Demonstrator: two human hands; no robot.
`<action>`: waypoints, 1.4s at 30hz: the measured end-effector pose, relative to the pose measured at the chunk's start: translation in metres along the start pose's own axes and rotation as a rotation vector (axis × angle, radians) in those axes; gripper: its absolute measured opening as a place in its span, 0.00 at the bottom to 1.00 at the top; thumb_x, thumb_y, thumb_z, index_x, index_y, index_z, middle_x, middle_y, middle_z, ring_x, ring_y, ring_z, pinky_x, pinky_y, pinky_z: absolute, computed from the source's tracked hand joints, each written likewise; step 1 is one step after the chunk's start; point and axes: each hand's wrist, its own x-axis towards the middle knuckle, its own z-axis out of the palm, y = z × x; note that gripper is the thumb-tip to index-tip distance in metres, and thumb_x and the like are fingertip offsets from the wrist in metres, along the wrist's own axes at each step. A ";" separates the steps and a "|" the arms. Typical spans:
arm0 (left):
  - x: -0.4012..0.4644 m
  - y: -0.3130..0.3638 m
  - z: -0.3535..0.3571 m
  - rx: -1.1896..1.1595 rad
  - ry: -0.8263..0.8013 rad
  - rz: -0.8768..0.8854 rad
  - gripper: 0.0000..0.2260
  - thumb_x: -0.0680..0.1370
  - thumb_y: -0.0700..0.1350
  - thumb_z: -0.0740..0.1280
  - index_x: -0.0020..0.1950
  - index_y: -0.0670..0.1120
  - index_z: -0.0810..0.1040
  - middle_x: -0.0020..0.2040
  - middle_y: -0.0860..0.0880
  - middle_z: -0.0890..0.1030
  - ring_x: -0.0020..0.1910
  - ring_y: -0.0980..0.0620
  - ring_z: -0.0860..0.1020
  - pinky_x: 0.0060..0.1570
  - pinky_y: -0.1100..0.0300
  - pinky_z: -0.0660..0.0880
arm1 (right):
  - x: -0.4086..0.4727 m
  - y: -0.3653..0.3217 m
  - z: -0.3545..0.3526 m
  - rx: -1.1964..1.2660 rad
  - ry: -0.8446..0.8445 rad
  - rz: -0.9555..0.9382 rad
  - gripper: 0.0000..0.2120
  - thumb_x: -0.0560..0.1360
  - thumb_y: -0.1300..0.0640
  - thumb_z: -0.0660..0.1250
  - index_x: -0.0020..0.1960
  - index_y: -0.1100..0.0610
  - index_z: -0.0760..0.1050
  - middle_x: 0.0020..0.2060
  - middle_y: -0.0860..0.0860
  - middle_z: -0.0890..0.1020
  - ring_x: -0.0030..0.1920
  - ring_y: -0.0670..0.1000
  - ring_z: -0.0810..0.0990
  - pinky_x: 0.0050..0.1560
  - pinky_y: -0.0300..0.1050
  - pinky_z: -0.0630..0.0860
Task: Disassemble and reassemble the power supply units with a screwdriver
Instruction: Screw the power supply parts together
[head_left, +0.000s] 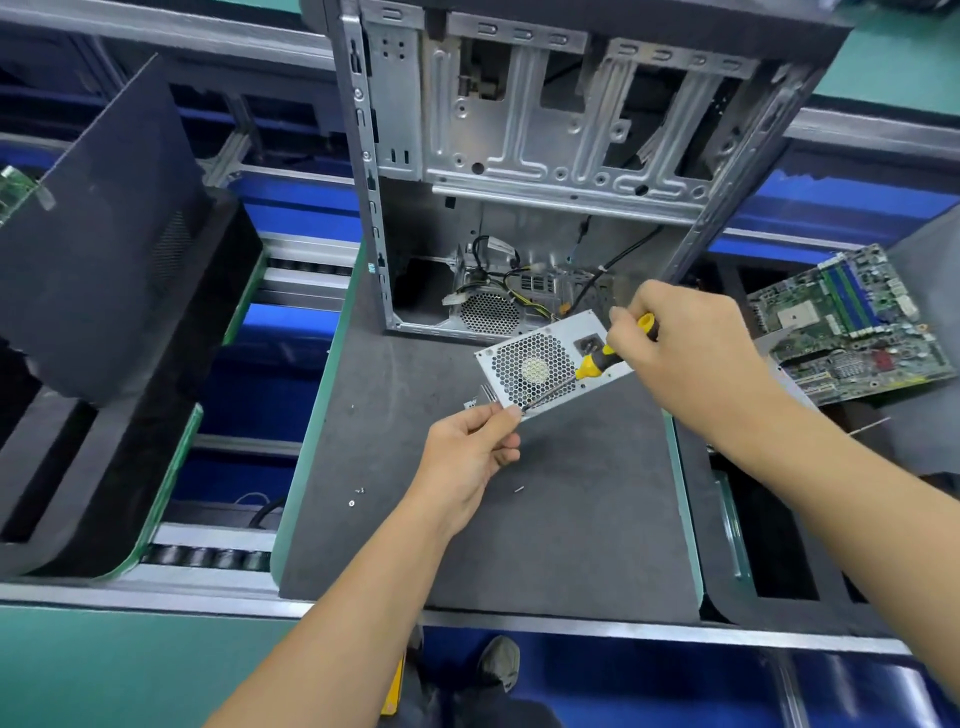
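Note:
A silver power supply unit (540, 364) with a honeycomb fan grille lies on the dark grey mat (571, 519), just in front of the open computer case (545, 171). My right hand (675, 353) grips a yellow-and-black screwdriver (597, 364), whose tip points at the unit's near lower corner. My left hand (467, 457) pinches that same near corner between thumb and fingers, right beside the tip. Whether a screw sits under the tip is hidden.
Small loose screws (356, 496) lie on the mat to the left, one more (518, 489) near my left hand. A green motherboard (852, 327) rests at the right. A black side panel (109, 249) leans at the left over roller rails.

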 end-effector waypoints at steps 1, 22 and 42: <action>0.000 0.000 0.000 0.002 0.002 -0.001 0.02 0.77 0.39 0.73 0.45 0.42 0.83 0.34 0.52 0.81 0.34 0.55 0.77 0.36 0.64 0.77 | 0.001 0.000 0.001 0.013 0.006 0.000 0.15 0.78 0.53 0.64 0.34 0.57 0.70 0.22 0.42 0.73 0.28 0.45 0.69 0.30 0.40 0.58; 0.004 -0.002 -0.002 -0.012 0.041 -0.018 0.05 0.75 0.39 0.74 0.50 0.40 0.83 0.36 0.50 0.81 0.33 0.55 0.78 0.36 0.63 0.77 | 0.005 -0.004 0.004 -0.040 -0.079 -0.019 0.14 0.80 0.51 0.61 0.38 0.58 0.69 0.35 0.51 0.82 0.36 0.57 0.73 0.38 0.52 0.73; 0.001 -0.002 -0.002 -0.049 0.021 -0.024 0.05 0.75 0.40 0.74 0.48 0.39 0.83 0.37 0.50 0.80 0.34 0.55 0.78 0.36 0.63 0.77 | 0.007 -0.072 -0.025 -0.458 -0.451 -0.361 0.10 0.80 0.49 0.64 0.54 0.54 0.67 0.46 0.51 0.70 0.50 0.58 0.76 0.40 0.49 0.70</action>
